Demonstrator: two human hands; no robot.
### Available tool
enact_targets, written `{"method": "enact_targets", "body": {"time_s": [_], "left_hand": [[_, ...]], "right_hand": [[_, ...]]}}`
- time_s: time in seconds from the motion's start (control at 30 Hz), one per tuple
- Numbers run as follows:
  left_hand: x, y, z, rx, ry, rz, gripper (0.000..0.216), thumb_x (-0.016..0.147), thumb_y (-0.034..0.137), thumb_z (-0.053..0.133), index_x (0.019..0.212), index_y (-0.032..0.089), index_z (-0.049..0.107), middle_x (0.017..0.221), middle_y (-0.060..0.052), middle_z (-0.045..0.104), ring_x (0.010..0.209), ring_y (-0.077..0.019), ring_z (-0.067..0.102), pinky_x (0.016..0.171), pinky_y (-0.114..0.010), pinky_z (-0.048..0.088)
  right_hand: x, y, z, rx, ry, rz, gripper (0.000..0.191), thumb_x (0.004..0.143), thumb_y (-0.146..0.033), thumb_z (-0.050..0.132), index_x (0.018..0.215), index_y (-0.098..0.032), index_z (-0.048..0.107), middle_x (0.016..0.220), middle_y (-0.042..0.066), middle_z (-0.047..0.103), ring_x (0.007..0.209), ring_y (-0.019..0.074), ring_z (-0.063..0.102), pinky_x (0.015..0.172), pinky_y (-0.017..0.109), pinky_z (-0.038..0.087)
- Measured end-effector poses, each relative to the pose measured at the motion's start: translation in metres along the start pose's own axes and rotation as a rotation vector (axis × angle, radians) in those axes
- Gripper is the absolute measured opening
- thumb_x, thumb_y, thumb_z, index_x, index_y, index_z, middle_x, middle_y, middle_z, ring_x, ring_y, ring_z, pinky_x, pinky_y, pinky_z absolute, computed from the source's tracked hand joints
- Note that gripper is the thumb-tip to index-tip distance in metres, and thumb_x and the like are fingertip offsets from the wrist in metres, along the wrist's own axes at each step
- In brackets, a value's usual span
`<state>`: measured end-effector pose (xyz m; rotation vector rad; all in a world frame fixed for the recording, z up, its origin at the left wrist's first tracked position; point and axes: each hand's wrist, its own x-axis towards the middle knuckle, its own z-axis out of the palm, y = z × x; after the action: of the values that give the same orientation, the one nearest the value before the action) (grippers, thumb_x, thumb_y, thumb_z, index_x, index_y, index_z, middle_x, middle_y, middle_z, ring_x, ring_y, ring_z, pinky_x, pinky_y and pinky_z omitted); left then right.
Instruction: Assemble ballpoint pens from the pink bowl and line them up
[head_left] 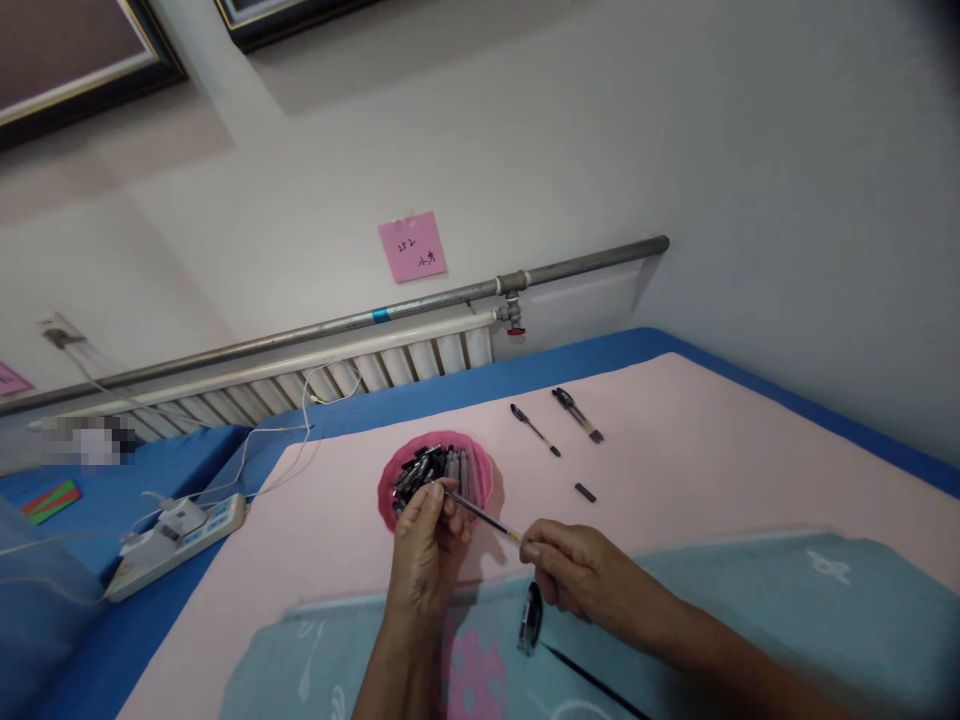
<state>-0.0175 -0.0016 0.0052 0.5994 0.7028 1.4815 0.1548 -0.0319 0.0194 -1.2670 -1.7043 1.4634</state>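
Note:
A slim dark pen [484,514] with a yellowish band near one end is stretched between my two hands. My left hand [424,525] pinches its upper left end, in front of the pink basket [487,470]. My right hand [574,565] grips the lower right end, so both tips are hidden by fingers. Below my right hand, a black pen cap [530,620] lies on the teal patterned cloth [720,590]. Beside the cap is a thin black rod [592,680], which looks like a refill. Many black caps and clear pen barrels [465,470] fill the basket.
On the pink tabletop [322,530] lie a single pen [535,430], a small group of pens [577,415] and a short dark piece [585,492]. A power strip [180,540] with cables sits at the left. Behind are a radiator [390,370] and pipe [585,265].

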Motion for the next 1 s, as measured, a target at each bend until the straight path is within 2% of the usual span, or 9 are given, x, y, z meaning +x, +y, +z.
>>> {"method": "enact_targets", "body": {"time_s": [0.1, 0.2, 0.27, 0.4, 0.47, 0.57, 0.67, 0.83, 1.0], "left_hand": [[-0.002, -0.003, 0.001, 0.061, -0.021, 0.01, 0.02, 0.074, 0.031, 0.066, 0.083, 0.013, 0.065, 0.054, 0.006, 0.045, 0.046, -0.0047, 0.042, 0.046, -0.019, 0.035], [-0.006, -0.01, 0.004, 0.212, -0.065, -0.001, 0.024, 0.077, 0.035, 0.062, 0.085, 0.013, 0.066, 0.053, 0.005, 0.048, 0.048, -0.0064, 0.045, 0.048, -0.02, 0.037], [-0.01, -0.015, 0.008, 0.304, -0.098, -0.027, 0.026, 0.078, 0.037, 0.06, 0.086, 0.013, 0.066, 0.052, 0.003, 0.05, 0.047, -0.0074, 0.046, 0.048, -0.02, 0.037], [-0.018, -0.016, 0.016, 0.3, -0.145, -0.07, 0.028, 0.077, 0.039, 0.061, 0.087, 0.013, 0.066, 0.049, 0.005, 0.046, 0.044, -0.0078, 0.044, 0.043, -0.02, 0.033], [-0.022, -0.012, 0.018, 0.236, -0.187, -0.097, 0.031, 0.078, 0.04, 0.059, 0.091, 0.013, 0.066, 0.047, 0.006, 0.041, 0.042, -0.0082, 0.043, 0.044, -0.022, 0.033], [-0.028, -0.005, 0.017, 0.149, -0.229, -0.133, 0.033, 0.076, 0.041, 0.061, 0.093, 0.013, 0.066, 0.051, 0.006, 0.039, 0.045, -0.0086, 0.043, 0.047, -0.024, 0.035], [-0.032, -0.002, 0.016, 0.105, -0.226, -0.141, 0.029, 0.074, 0.041, 0.063, 0.086, 0.014, 0.066, 0.053, 0.006, 0.038, 0.046, -0.0079, 0.042, 0.047, -0.023, 0.035], [-0.032, -0.007, 0.019, 0.113, -0.155, -0.067, 0.022, 0.078, 0.036, 0.06, 0.077, 0.015, 0.064, 0.05, 0.007, 0.035, 0.043, -0.006, 0.037, 0.044, -0.021, 0.033], [-0.031, -0.01, 0.022, 0.092, -0.11, -0.011, 0.022, 0.078, 0.036, 0.06, 0.077, 0.014, 0.064, 0.051, 0.007, 0.035, 0.044, -0.0053, 0.034, 0.042, -0.019, 0.031]], "right_hand": [[0.0, -0.001, 0.002, 0.007, -0.075, 0.02, 0.022, 0.086, -0.023, 0.041, 0.066, -0.017, 0.05, 0.055, -0.003, 0.054, 0.043, 0.0074, 0.042, 0.043, 0.019, 0.031], [0.001, -0.001, 0.004, 0.041, -0.039, -0.049, 0.013, 0.084, -0.024, 0.047, 0.076, -0.017, 0.054, 0.062, -0.002, 0.056, 0.054, 0.0091, 0.05, 0.049, 0.018, 0.037], [0.002, -0.001, 0.004, 0.135, -0.04, -0.056, 0.011, 0.084, -0.027, 0.048, 0.082, -0.017, 0.054, 0.063, -0.003, 0.054, 0.051, 0.0077, 0.049, 0.046, 0.017, 0.036], [0.0, -0.006, 0.002, 0.37, -0.111, 0.116, 0.017, 0.086, -0.03, 0.043, 0.075, -0.019, 0.048, 0.054, -0.007, 0.044, 0.033, 0.0017, 0.027, 0.032, 0.013, 0.018], [-0.002, -0.01, -0.001, 0.581, -0.217, 0.203, 0.017, 0.086, -0.029, 0.041, 0.074, -0.019, 0.048, 0.051, -0.009, 0.04, 0.032, 0.0008, 0.019, 0.032, 0.012, 0.011], [-0.005, -0.012, -0.004, 0.906, -0.494, 0.278, 0.017, 0.085, -0.029, 0.044, 0.076, -0.017, 0.051, 0.046, -0.011, 0.032, 0.034, 0.0017, 0.013, 0.033, 0.012, 0.009], [-0.004, -0.01, -0.004, 1.053, -0.651, 0.321, 0.017, 0.084, -0.03, 0.046, 0.078, -0.016, 0.053, 0.045, -0.012, 0.029, 0.035, 0.0027, 0.011, 0.033, 0.012, 0.009], [-0.004, -0.015, 0.004, 0.998, -0.497, 0.342, 0.018, 0.086, -0.03, 0.044, 0.074, -0.018, 0.05, 0.045, -0.012, 0.028, 0.035, 0.003, 0.01, 0.033, 0.012, 0.008], [-0.008, -0.024, 0.016, 0.624, -0.195, 0.207, 0.023, 0.087, -0.036, 0.037, 0.073, -0.021, 0.046, 0.048, -0.012, 0.027, 0.035, 0.0037, 0.011, 0.034, 0.014, 0.01]]}}
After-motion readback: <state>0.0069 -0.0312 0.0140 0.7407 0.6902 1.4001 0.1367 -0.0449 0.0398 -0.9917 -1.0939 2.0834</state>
